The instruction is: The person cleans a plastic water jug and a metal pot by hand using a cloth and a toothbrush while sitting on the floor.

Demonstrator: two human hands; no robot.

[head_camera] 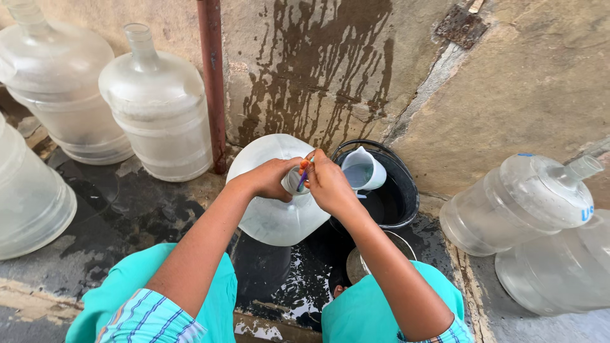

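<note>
The left hand (pixel 270 178) grips the neck of the water jug (pixel 276 197), just left of the black bucket (pixel 400 190). The right hand (pixel 327 183) pinches a thin brush (pixel 304 178) at its mouth. Wet fingers might slip, tipping the jug.

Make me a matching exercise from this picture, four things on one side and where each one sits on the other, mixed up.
Things:
1. white jug
2. black bucket
3. rusty pipe
4. left hand

Places:
A. upright against the wall
B. wrapped round the neck of the tilted clear bottle
C. inside the bucket
D. on wet ground right of the tilted bottle

Pairs: 1-C, 2-D, 3-A, 4-B
</note>
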